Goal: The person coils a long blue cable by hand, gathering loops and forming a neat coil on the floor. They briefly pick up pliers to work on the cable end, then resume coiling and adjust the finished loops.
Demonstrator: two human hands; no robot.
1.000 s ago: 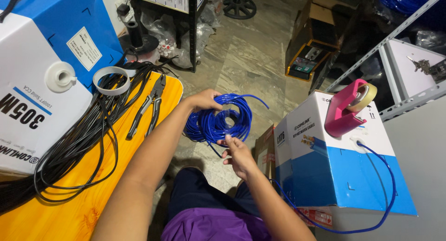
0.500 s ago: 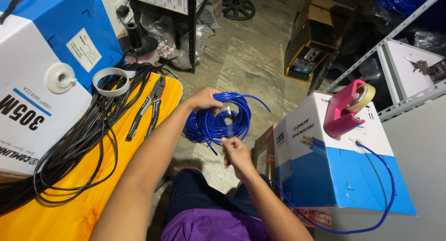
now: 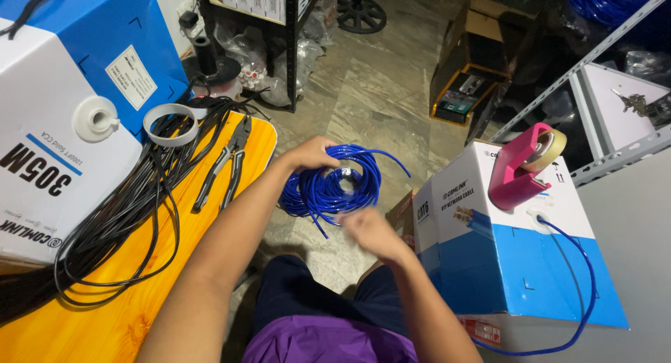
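My left hand [image 3: 311,153] grips the top of a coil of blue cable [image 3: 332,188], holding it over the floor in front of my knees. My right hand [image 3: 367,230] hovers just below and to the right of the coil, blurred, fingers curled; whether it pinches a cable end I cannot tell. A loose blue end sticks out toward the right of the coil. Another length of blue cable [image 3: 580,279] runs out of the blue-and-white cable box [image 3: 517,265] at my right.
A pink tape dispenser [image 3: 521,167] sits on the right box. On the orange table [image 3: 140,300] at left lie black cable loops [image 3: 119,216], pliers [image 3: 227,160], a white tape roll [image 3: 171,124] and a large blue-and-white box [image 3: 63,125]. Metal shelving [image 3: 601,48] stands right.
My right hand has dropped away from the coil, down and to the right. The left hand keeps its hold on the coil.
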